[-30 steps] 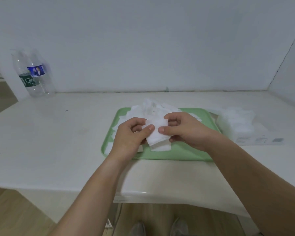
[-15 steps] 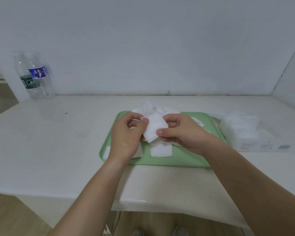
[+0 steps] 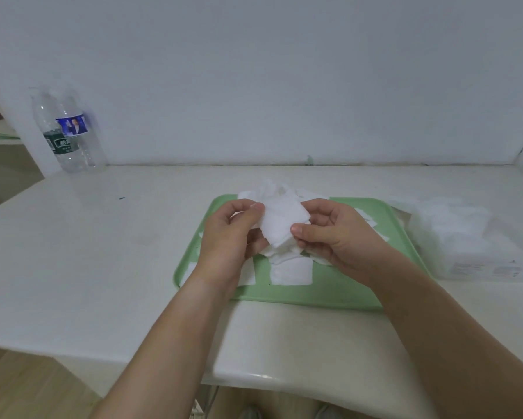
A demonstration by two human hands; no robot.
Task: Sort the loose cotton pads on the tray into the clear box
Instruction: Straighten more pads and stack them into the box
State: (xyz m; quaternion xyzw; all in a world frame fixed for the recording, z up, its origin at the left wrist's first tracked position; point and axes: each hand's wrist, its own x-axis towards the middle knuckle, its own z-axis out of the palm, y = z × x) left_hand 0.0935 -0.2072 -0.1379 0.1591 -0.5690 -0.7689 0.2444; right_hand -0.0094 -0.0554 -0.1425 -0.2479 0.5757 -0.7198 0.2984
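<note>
A small stack of white square cotton pads (image 3: 282, 223) is held above the green tray (image 3: 338, 287). My left hand (image 3: 230, 237) pinches its left edge and my right hand (image 3: 332, 234) pinches its lower right corner. More loose cotton pads (image 3: 290, 272) lie flat on the tray under my hands, and others are heaped at its far edge (image 3: 272, 190). The clear box (image 3: 456, 237), filled with white pads, stands on the counter just right of the tray.
Two clear plastic water bottles (image 3: 68, 131) stand at the back left against the wall. The white counter (image 3: 88, 252) ends in a front edge close to me. A wall runs along the back and the right side.
Both hands have lifted the stack of pads a little higher off the tray and squared it between thumbs and fingers. The view has tilted slightly.
</note>
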